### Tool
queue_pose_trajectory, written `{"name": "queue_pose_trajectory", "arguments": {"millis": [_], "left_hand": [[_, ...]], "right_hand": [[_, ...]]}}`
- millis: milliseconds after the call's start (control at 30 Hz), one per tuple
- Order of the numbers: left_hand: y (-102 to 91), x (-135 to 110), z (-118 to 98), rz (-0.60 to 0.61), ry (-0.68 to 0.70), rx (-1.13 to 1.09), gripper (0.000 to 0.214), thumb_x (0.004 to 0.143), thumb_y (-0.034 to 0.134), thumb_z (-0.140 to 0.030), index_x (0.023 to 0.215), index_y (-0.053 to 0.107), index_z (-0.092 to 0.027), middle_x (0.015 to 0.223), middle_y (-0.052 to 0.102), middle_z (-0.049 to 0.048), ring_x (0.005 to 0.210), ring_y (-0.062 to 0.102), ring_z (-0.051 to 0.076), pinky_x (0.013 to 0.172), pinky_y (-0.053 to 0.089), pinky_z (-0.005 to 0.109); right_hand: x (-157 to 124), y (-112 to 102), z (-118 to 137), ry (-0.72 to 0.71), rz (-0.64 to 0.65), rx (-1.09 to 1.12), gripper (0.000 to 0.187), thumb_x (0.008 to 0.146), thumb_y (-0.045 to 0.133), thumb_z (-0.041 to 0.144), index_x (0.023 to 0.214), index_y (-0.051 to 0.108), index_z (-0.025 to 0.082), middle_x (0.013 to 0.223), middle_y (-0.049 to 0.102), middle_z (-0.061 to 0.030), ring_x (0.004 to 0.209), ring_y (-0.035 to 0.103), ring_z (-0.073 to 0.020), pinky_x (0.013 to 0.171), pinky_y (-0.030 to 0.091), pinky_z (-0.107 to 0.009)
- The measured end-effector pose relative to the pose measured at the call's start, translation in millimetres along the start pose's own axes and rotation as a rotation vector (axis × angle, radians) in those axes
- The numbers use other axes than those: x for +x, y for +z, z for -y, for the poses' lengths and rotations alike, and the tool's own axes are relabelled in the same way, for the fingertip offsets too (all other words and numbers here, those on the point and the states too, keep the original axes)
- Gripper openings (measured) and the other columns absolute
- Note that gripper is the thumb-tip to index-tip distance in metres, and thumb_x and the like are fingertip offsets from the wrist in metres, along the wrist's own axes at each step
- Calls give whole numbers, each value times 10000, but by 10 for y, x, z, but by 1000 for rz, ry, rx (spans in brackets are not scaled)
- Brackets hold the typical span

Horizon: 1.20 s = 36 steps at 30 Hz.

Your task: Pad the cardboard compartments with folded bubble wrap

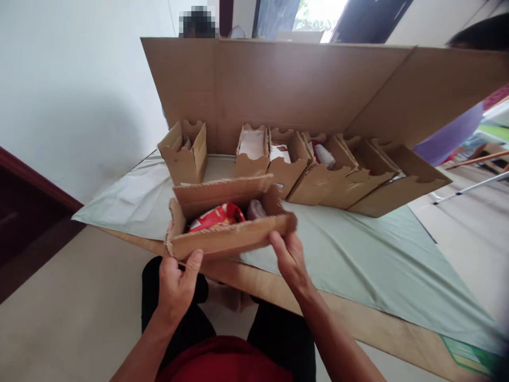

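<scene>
Between my two hands is an open cardboard box (222, 241), held lengthwise at the table's near edge and slightly tilted. My left hand (178, 281) grips its lower left corner, thumb on the near wall. My right hand (289, 260) clasps the right end, thumb on the near wall; its other fingers are partly hidden beneath. Inside the box lies a red printed packet (218, 216). To its right is a greyish-purple item (255, 209) whose kind I cannot make out.
Behind stand a narrow cardboard box (185, 164) at left and several more in a row, one with a white-topped item (253, 144). A tall cardboard panel (278, 90) rises behind them. Pale green cloth (358, 249) covers the table. A person's head (198, 22) shows beyond the panel.
</scene>
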<state>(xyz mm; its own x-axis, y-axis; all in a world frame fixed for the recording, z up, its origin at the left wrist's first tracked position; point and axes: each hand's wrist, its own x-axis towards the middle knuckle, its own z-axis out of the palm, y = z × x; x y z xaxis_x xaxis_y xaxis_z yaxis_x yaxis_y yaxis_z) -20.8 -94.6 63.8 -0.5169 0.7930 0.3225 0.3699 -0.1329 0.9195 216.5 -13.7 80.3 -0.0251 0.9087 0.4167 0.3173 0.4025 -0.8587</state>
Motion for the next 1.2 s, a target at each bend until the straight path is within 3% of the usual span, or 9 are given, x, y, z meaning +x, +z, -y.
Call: {"name": "queue_pose_trajectory", "arguments": {"millis": [67, 133, 200, 267, 400, 567, 900, 1033, 1200], "left_hand": [[5, 81, 24, -127, 0, -6, 651, 907, 684, -516, 1423, 523, -153, 1308, 662, 159, 1263, 626, 306, 1176, 430, 485], [95, 111, 19, -168, 35, -33, 685, 930, 658, -489, 1491, 448, -157, 1437, 579, 188, 1323, 586, 305, 1181, 425, 478], [234, 76, 13, -138, 87, -40, 750, 937, 660, -442, 1567, 349, -178, 1566, 454, 204, 1431, 487, 320, 1227, 361, 498], [371, -5, 30, -74, 144, -19, 817, 932, 673, -390, 1615, 262, -214, 1656, 319, 196, 1526, 350, 340, 1261, 291, 534], [519, -146, 163, 5, 209, -13, 839, 931, 665, -318, 1634, 209, -275, 1690, 231, 172, 1557, 272, 357, 1234, 333, 574], [529, -108, 362, -30, 147, -22, 834, 915, 684, -316, 1620, 241, -271, 1664, 247, 193, 1540, 299, 376, 1169, 435, 559], [675, -22, 389, -19, 187, 45, 804, 917, 665, -301, 1614, 264, -295, 1666, 221, 183, 1532, 303, 376, 1109, 493, 556], [849, 66, 379, 36, 180, 43, 818, 920, 646, -291, 1624, 228, -312, 1700, 140, 167, 1571, 215, 378, 1150, 444, 587], [1180, 308, 353, 95, 107, -41, 828, 921, 617, -282, 1623, 179, -311, 1728, -6, 160, 1601, 115, 363, 1166, 431, 577]], "right_hand": [[433, 270, -16, -56, 128, 51, 610, 967, 520, 617, 1387, 588, 181, 1332, 678, -119, 1206, 628, -314, 1051, 508, -469], [884, 499, -46, -113, 237, 47, 669, 966, 484, 642, 1433, 543, 166, 1395, 638, -133, 1274, 590, -318, 1104, 472, -483], [1247, 678, -93, -135, 272, -2, 724, 959, 450, 677, 1460, 511, 156, 1418, 616, -150, 1307, 568, -323, 1137, 441, -505], [1430, 807, -161, -128, 228, -61, 808, 941, 429, 724, 1491, 473, 134, 1487, 552, -182, 1385, 503, -346, 1190, 371, -543], [1228, 933, -364, -130, 123, -79, 893, 945, 386, 765, 1542, 402, 102, 1597, 411, -216, 1501, 363, -343, 1255, 264, -554], [810, 983, -584, -84, 181, 65, 783, 983, 397, 723, 1564, 397, 198, 1612, 411, -163, 1491, 392, -301, 1221, 343, -543], [897, 1209, -562, -113, 204, 170, 788, 980, 401, 735, 1567, 415, 210, 1624, 403, -143, 1500, 380, -287, 1243, 308, -538], [910, 1196, -743, -80, 207, 206, 812, 966, 384, 764, 1547, 448, 201, 1617, 417, -136, 1495, 394, -266, 1246, 323, -476], [837, 1192, -1089, 72, 131, 159, 715, 955, 406, 750, 1357, 637, 206, 1413, 630, -136, 1333, 565, -286, 1173, 415, -478]]}}
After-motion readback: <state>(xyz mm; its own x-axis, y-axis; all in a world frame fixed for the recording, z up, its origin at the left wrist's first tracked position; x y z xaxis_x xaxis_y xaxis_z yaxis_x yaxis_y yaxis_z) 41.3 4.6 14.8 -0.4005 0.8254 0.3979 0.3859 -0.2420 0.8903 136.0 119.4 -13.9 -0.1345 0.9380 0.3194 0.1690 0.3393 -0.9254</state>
